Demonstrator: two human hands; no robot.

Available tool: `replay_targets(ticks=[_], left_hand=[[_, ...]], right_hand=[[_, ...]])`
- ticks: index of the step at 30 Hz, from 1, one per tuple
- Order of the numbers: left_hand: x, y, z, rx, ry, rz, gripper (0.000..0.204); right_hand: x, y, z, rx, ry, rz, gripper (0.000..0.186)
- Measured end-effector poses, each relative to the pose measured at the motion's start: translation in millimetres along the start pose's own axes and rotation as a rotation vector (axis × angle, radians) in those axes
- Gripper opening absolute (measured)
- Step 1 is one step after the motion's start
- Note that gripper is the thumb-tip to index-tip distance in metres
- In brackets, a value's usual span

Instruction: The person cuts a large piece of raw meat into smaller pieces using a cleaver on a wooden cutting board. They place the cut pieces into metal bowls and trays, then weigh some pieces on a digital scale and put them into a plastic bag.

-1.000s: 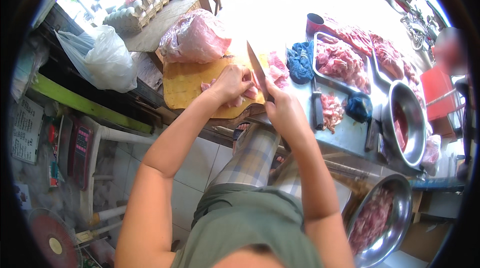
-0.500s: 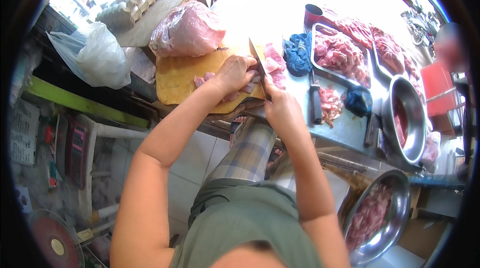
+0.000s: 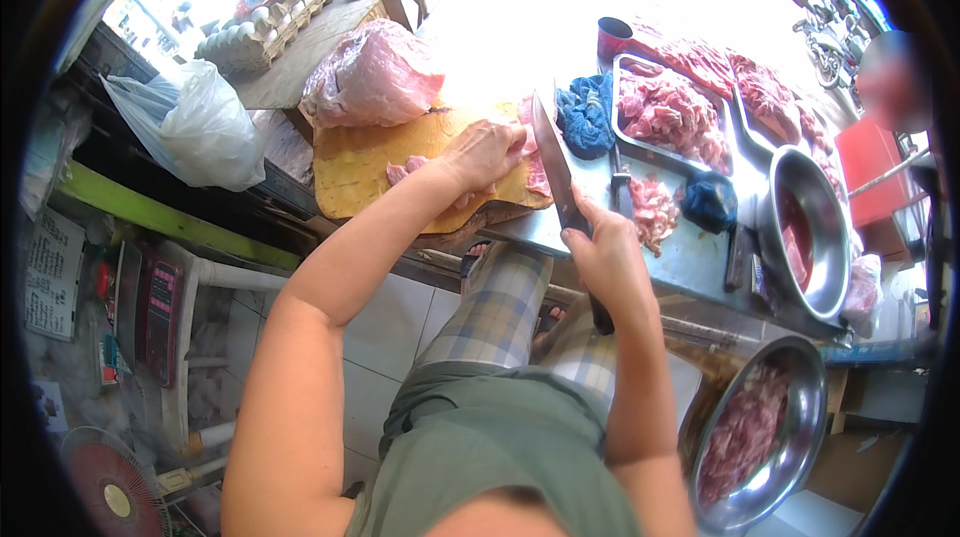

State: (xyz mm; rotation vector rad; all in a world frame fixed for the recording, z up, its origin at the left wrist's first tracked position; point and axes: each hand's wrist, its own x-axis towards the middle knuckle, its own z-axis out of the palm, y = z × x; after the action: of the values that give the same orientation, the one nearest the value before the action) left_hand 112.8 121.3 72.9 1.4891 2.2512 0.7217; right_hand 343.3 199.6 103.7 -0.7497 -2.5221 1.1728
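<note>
My right hand (image 3: 608,249) grips a long knife (image 3: 550,152), its blade tilted up and away from me and its dark handle end sticking out below the palm. The blade is off the yellow cutting board (image 3: 360,162), just past its right edge. My left hand (image 3: 487,151) is bent over the board with its fingers pressed against a strip of raw meat (image 3: 536,172); the fingertips are partly hidden. Small cut meat pieces (image 3: 403,170) lie under and beside my left wrist. A large pink block of meat (image 3: 370,75) sits at the board's far left.
Right of the board are a blue cloth (image 3: 585,117), a tray (image 3: 640,142) of sliced meat, a small pile of diced meat (image 3: 652,212) and a steel bowl (image 3: 835,282). Another bowl (image 3: 808,427) of meat stands lower right. A white plastic bag (image 3: 215,132) and eggs (image 3: 240,42) are left.
My right hand has drawn the knife back toward me and to the right, off the board. The left hand stays over the meat, moved slightly right.
</note>
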Motion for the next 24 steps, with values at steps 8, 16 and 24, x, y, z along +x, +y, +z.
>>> replay_targets(ticks=[8, 16, 24], left_hand=[[-31, -12, -13, -0.205, 0.199, 0.071, 0.015], [-21, -22, 1, -0.031, 0.214, 0.154, 0.017], [-21, -25, -7, -0.003, 0.171, 0.118, 0.014]], right_hand=[[-10, -14, 2, 0.055, -0.140, -0.004, 0.057], [-2, -16, 12, -0.084, -0.118, -0.124, 0.056], [44, -24, 27, -0.029, -0.061, -0.122, 0.054]])
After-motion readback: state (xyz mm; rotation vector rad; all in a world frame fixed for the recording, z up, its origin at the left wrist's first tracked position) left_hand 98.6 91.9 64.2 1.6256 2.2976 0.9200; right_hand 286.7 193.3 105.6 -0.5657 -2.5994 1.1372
